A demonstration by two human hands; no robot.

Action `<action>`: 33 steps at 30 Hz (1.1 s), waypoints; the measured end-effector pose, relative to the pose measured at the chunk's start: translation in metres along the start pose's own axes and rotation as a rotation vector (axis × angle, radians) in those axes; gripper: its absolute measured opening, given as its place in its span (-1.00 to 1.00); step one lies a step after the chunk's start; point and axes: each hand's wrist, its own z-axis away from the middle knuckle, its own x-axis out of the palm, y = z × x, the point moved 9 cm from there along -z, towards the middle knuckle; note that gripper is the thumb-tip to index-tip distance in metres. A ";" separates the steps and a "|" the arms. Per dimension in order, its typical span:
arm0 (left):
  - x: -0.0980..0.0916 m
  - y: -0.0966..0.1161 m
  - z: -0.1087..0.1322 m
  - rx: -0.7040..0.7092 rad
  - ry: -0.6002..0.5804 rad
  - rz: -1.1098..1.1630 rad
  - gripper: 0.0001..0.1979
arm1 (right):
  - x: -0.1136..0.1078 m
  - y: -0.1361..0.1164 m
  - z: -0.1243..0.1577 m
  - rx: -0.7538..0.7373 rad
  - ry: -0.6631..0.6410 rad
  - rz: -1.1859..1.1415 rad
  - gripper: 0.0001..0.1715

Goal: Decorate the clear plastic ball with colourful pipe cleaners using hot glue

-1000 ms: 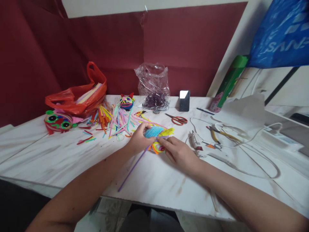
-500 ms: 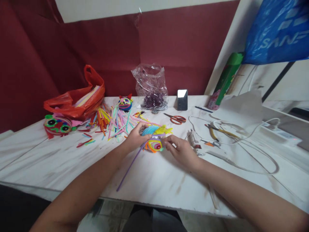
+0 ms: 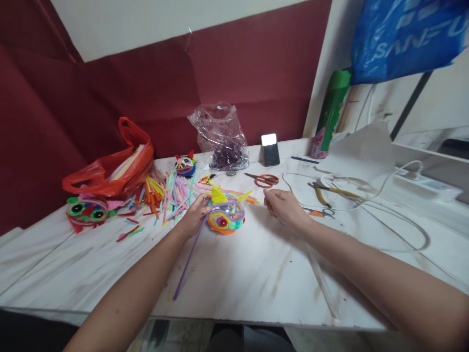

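The left hand [image 3: 197, 215] grips a decorated ball [image 3: 216, 226], nearer the person than the orange-handled scissors [image 3: 267, 181] and left of them; a purple strip [image 3: 186, 266] extends from it. The right hand [image 3: 284, 208], half-curled before the scissors, may or may not hold something: I cannot tell. Behind the scissors stands a black device [image 3: 271, 155]; pliers [image 3: 340, 192] lie to their right.

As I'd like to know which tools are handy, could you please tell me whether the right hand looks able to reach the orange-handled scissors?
Probably yes: the right hand appears to hold nothing, and the orange-handled scissors lie just beyond it on the table, with nothing visible in between.
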 end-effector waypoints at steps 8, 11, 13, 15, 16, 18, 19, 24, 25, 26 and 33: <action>-0.004 -0.007 -0.004 0.027 -0.037 -0.016 -0.61 | 0.032 -0.005 0.013 -0.095 -0.165 0.179 -0.66; -0.005 -0.011 -0.005 0.023 -0.053 0.013 -0.59 | 0.037 0.002 0.014 -0.050 -0.199 0.152 -0.74; -0.005 -0.011 -0.006 0.028 -0.057 0.016 -0.57 | 0.041 0.007 0.016 -0.015 -0.214 0.147 -0.79; -0.003 -0.010 -0.005 0.026 -0.056 0.029 -0.56 | 0.044 0.009 0.018 -0.007 -0.204 0.140 -0.77; -0.003 -0.010 -0.005 0.022 -0.051 0.041 -0.56 | 0.047 0.010 0.020 -0.012 -0.206 0.134 -0.69; -0.001 -0.009 -0.004 0.006 -0.030 0.063 -0.57 | 0.053 0.010 0.025 -0.028 -0.240 0.119 -0.51; 0.000 -0.009 -0.003 -0.002 -0.015 0.070 -0.59 | 0.057 0.009 0.028 -0.036 -0.267 0.115 -0.48; 0.011 -0.001 0.004 0.001 0.003 0.039 -0.63 | 0.061 0.007 0.033 -0.010 -0.307 0.098 -0.59; 0.014 0.002 0.006 0.006 0.001 0.012 -0.63 | 0.060 0.007 0.033 0.002 -0.308 0.103 -0.59; 0.016 0.005 0.007 0.012 0.000 -0.020 -0.64 | 0.059 0.007 0.033 0.013 -0.309 0.108 -0.59; 0.032 0.022 0.014 0.099 -0.027 -0.228 -0.54 | 0.056 0.012 0.029 -0.012 -0.287 0.142 -0.48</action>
